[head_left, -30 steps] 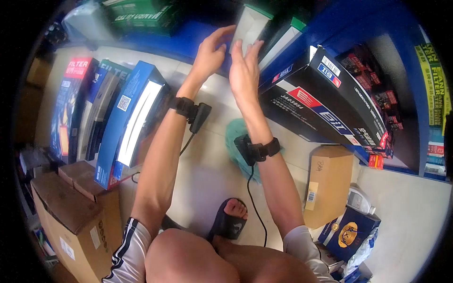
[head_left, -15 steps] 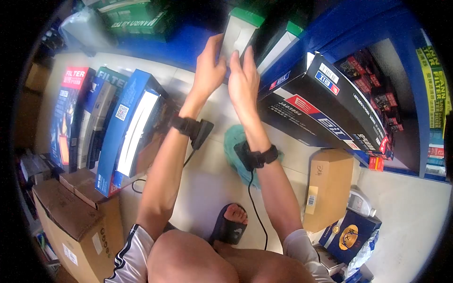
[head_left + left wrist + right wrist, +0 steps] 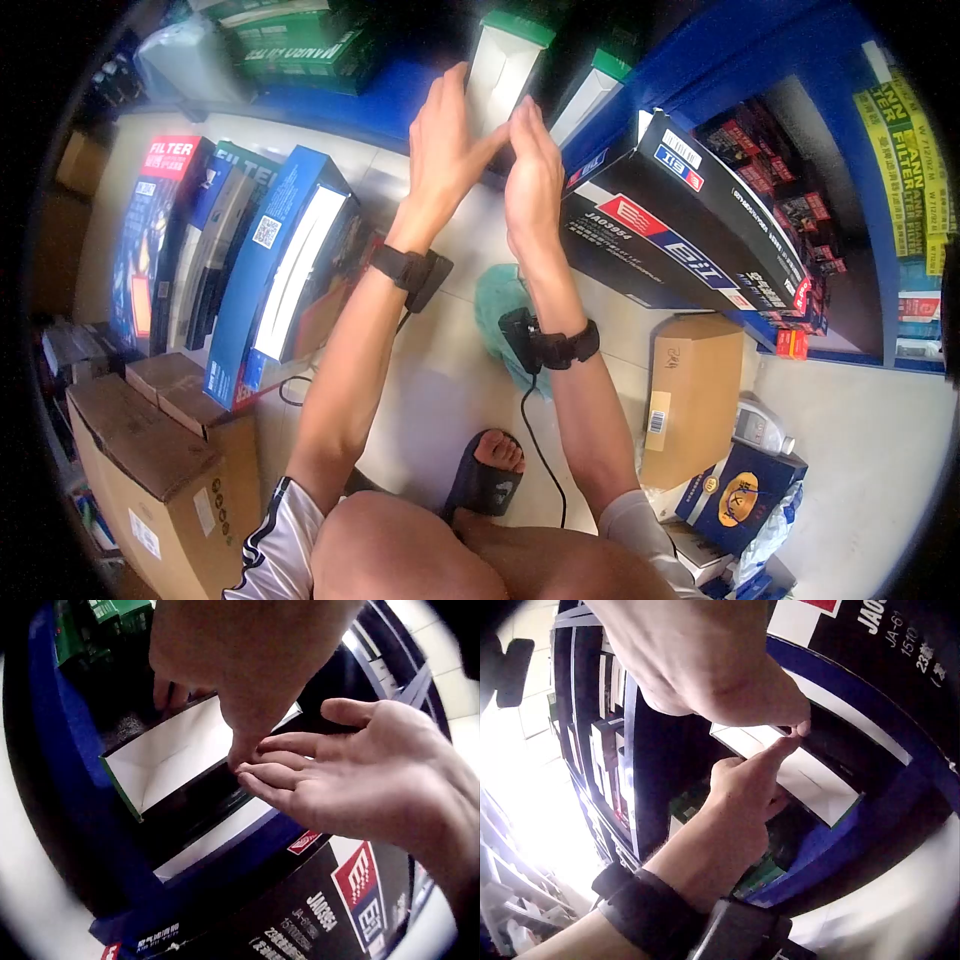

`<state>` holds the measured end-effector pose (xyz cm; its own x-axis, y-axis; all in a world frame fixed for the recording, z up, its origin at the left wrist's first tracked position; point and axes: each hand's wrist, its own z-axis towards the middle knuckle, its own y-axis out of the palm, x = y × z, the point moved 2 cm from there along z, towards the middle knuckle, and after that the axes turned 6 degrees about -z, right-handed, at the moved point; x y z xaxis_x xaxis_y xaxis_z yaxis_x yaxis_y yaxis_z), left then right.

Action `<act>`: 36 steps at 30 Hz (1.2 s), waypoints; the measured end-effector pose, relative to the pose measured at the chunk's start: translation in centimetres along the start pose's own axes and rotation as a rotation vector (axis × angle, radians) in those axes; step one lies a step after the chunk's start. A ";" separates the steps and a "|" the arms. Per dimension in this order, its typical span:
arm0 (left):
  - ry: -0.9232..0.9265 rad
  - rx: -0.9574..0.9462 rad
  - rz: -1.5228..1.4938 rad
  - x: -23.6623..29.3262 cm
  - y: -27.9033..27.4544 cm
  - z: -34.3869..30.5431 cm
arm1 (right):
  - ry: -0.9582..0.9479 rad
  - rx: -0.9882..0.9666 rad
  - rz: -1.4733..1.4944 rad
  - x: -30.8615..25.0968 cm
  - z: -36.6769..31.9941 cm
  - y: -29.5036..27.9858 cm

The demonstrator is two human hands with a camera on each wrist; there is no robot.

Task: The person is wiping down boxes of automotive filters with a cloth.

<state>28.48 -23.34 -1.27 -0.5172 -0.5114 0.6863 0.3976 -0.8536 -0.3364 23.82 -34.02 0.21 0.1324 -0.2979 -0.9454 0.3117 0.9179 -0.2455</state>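
A white-ended box with a green edge (image 3: 505, 65) stands on the blue shelf in the head view. My left hand (image 3: 440, 155) lies along its left side with straight fingers, the thumb stretched across its near end. From the right, my right hand (image 3: 535, 185) reaches up with fingers straight and together, their tips at the left thumb. In the left wrist view the right palm (image 3: 367, 765) faces up beside the white box face (image 3: 176, 761). The left hand (image 3: 739, 802) spans that box in the right wrist view, some of its fingers hidden behind it.
A second green-and-white box (image 3: 590, 95) stands to the right, then a large black air filter box (image 3: 680, 220). Several filter boxes (image 3: 270, 250) stand on the left floor by brown cartons (image 3: 150, 430). A green cloth (image 3: 500, 310) lies below the hands.
My left fingers have straightened and spread from the thumb. The right fingers have closed together, their tips now meeting the left thumb. The white-ended box looks nearly unmoved since half a second ago.
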 end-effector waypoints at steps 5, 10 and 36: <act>0.037 -0.018 0.086 0.8 0.2 0.6 | 0.018 0.017 0.041 -0.3 0.2 -0.8; -0.028 -0.018 0.143 2.3 -1.3 -1.5 | -0.014 -0.014 0.101 -1.5 -2.5 -1.6; -0.264 -0.094 -0.003 5.1 -12.7 -19.9 | 0.158 -0.404 -1.126 10.7 -20.3 -9.9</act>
<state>5.68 -17.06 -6.30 -0.2979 -0.4762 0.8273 0.3184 -0.8666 -0.3842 3.09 -41.01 -11.82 -0.1492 -0.9746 -0.1670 -0.1423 0.1883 -0.9717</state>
